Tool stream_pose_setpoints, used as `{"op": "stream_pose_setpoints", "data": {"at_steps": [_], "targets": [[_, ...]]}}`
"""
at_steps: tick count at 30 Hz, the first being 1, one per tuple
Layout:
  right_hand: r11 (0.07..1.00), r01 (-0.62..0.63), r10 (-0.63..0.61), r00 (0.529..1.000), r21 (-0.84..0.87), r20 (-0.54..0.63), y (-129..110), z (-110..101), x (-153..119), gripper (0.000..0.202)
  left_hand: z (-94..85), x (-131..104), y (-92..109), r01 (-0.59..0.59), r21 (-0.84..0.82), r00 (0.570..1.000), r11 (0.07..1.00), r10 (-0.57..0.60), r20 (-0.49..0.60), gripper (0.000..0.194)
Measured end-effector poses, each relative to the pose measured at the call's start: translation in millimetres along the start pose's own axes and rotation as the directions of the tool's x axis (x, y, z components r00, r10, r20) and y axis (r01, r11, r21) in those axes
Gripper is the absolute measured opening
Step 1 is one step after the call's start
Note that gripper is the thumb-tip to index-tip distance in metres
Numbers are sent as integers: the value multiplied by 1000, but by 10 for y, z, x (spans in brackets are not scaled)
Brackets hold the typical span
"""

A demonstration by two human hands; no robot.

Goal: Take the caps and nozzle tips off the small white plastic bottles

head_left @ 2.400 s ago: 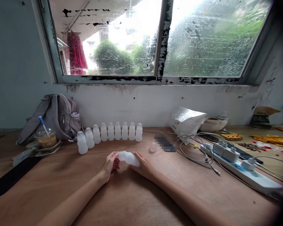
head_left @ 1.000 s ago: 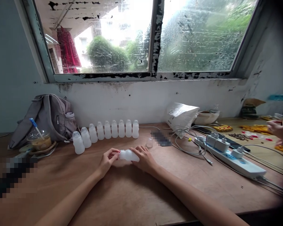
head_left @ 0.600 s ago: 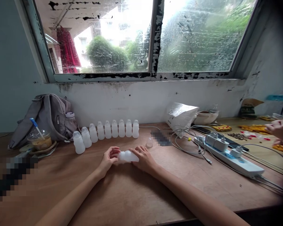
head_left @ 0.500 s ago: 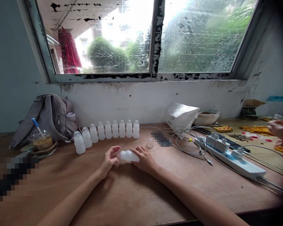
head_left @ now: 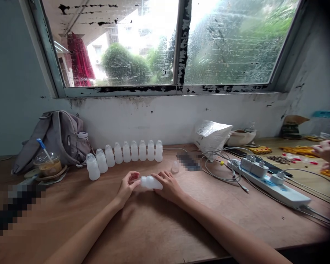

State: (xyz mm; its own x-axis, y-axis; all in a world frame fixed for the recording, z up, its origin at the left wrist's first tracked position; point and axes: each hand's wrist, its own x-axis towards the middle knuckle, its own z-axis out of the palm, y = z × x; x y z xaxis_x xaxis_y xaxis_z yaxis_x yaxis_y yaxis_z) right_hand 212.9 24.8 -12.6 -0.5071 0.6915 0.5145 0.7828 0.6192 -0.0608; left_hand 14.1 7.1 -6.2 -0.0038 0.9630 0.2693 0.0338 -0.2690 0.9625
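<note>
A frosted white bottle [head_left: 151, 182] lies on its side just above the table, its neck pointing left. My right hand [head_left: 167, 186] is wrapped round its body from the right. My left hand [head_left: 127, 186] is at the neck end, fingers curled and thumb close to the neck; whatever is between its fingers is too small to make out. Behind, several similar capped bottles [head_left: 126, 151] stand upright in a row curving forward at the left. A small clear cap [head_left: 175, 167] rests on the table beyond my right hand.
A grey backpack [head_left: 57, 137] and an iced drink [head_left: 47, 164] are at the left. At the right are a silver-white bag [head_left: 213, 135], looped cables [head_left: 209, 172] and a white power strip [head_left: 286, 192]. Another person's hand [head_left: 328, 152] is at the far right, near yellow items.
My left fingers have closed in slightly, and the clear piece seen at the bottle's neck end is now less visible. My right hand keeps its hold. The other person's hand has shifted slightly.
</note>
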Motion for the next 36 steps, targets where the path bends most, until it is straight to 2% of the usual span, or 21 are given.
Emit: {"op": "stream_pose_setpoints", "data": {"at_steps": [3,6,11,13,15,17,19,21,23,26,30,33,36], "targets": [[1000,8,-8,1000,6,-6,-10,2,3,55,-3,17,-39,91,58,995,994,-89,-40,33],[1000,10,-10,1000,4,-7,-18,1,-2,56,-26,25,-63,128,115,992,985,-129,2,32],[1000,19,-19,1000,5,-1,-21,-11,-12,57,-48,17,-11,-30,56,997,998,26,67,22],[1000,14,-14,1000,10,0,-23,-16,-9,56,-43,17,-1,-32,37,998,999,30,55,25],[1000,9,-9,1000,18,-2,-26,-19,-5,55,-30,17,-14,35,42,997,998,-38,68,32],[999,13,-13,1000,38,-5,-31,-21,-3,54,-18,14,-40,116,71,982,991,-126,143,39],[996,18,-18,1000,89,1,-38,-25,-5,52,-13,10,-61,147,105,962,984,-166,218,42],[985,-13,10,1000,175,17,-46,-34,-11,48,-21,4,-60,103,143,958,984,-137,251,41],[956,-66,52,997,285,56,-49,-54,-14,44,-38,-7,-31,1,190,963,982,-52,264,40],[872,-126,63,987,473,146,-30,-99,-6,41,-58,-47,52,-162,281,944,946,65,324,39],[693,-280,83,946,664,313,33,-164,23,38,-50,-116,125,-262,343,925,902,133,356,37],[523,-466,68,858,714,510,39,-202,32,39,-45,-112,101,-246,338,935,909,131,329,37],[278,-603,-46,769,748,637,-41,-227,29,40,-48,-61,57,-142,208,962,968,85,258,41]]}}
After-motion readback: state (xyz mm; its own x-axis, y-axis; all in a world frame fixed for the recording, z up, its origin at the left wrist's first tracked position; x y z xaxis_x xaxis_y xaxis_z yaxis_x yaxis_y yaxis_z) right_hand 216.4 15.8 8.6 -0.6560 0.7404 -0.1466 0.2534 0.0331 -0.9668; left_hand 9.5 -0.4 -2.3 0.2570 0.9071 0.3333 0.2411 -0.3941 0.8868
